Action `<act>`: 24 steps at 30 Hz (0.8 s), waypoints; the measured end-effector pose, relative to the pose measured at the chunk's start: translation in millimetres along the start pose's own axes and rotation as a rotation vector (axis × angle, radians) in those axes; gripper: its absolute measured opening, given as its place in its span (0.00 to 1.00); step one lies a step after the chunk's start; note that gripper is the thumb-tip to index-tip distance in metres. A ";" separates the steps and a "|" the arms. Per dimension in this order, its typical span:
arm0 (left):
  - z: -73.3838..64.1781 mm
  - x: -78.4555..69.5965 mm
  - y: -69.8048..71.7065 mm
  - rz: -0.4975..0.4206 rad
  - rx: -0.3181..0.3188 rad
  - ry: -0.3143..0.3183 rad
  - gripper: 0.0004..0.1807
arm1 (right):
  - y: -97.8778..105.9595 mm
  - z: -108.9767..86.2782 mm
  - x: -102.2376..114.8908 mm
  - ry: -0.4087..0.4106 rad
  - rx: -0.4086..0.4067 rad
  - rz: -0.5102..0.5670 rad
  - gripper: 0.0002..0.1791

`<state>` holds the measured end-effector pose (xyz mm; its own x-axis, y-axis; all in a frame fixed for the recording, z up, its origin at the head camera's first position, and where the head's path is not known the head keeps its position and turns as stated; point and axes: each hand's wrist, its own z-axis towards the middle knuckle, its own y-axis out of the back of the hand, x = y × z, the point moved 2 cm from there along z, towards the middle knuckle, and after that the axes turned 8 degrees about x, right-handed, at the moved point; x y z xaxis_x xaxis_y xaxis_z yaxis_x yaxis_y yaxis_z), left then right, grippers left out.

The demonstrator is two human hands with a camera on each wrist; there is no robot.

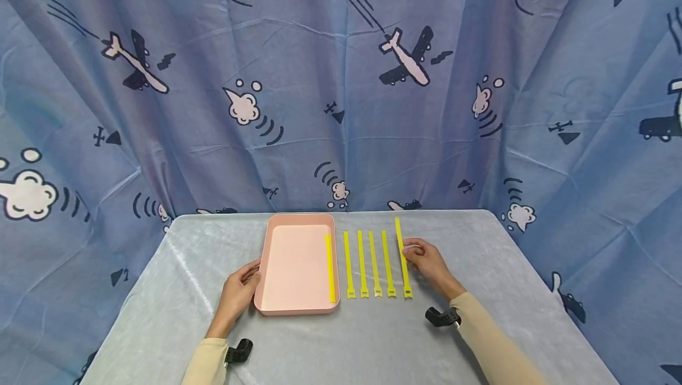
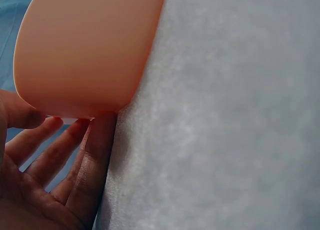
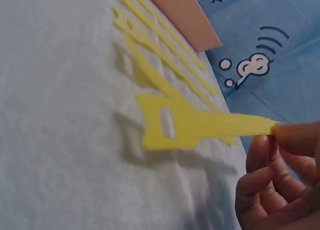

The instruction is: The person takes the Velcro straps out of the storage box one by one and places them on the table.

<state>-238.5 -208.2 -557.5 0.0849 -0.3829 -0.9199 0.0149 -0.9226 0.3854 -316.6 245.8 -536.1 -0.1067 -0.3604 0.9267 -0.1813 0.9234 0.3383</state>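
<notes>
My right hand [image 1: 428, 263] pinches a yellow hook-and-loop cable tie [image 3: 200, 125] between thumb and fingers; its slotted head points away from the hand, raised over the cloth in the right wrist view. Left of it, several like cable ties [image 1: 375, 266] lie in a row on the table, slotted heads toward me. A pink tray [image 1: 295, 313] lies left of the row, with another yellow cable tie [image 1: 330, 269] along its right inner side. My left hand [image 1: 238, 293] touches the tray's left side, fingers fairly straight and spread against its outer wall in the left wrist view.
A pale grey cloth [image 1: 298, 349] covers the table. Behind the table's far edge hangs a blue curtain [image 1: 298, 166] printed with planes and clouds. Each wrist wears a black camera mount, the right one [image 1: 443, 317] close above the cloth.
</notes>
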 end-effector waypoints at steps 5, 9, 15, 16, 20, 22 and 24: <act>-0.3 -0.2 0.4 0.007 0.001 0.003 0.22 | 0.5 6.0 -6.8 -0.049 0.008 -0.040 0.16; 0.0 0.4 0.6 0.008 0.004 0.001 0.22 | 0.0 9.3 -9.9 -0.083 0.010 -0.073 0.15; 0.5 0.5 0.1 0.007 0.000 -0.003 0.22 | 1.3 13.1 -12.5 -0.087 -0.006 -0.109 0.15; 0.8 0.9 -0.1 0.009 0.000 -0.002 0.22 | 1.5 13.7 -13.0 -0.086 -0.008 -0.113 0.15; 1.5 1.8 -0.5 0.011 -0.002 0.005 0.22 | 2.3 16.2 -16.0 -0.082 -0.021 -0.125 0.14; 1.6 2.2 -0.5 0.007 0.002 0.009 0.22 | 2.0 16.5 -16.5 -0.080 -0.029 -0.129 0.14; 1.5 2.4 -0.4 0.006 0.005 0.012 0.22 | 1.5 16.3 -16.4 -0.082 -0.036 -0.131 0.15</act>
<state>-239.8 -208.8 -559.9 0.0973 -0.3882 -0.9164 0.0098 -0.9204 0.3909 -331.0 251.0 -553.4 -0.1642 -0.4864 0.8582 -0.1639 0.8713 0.4625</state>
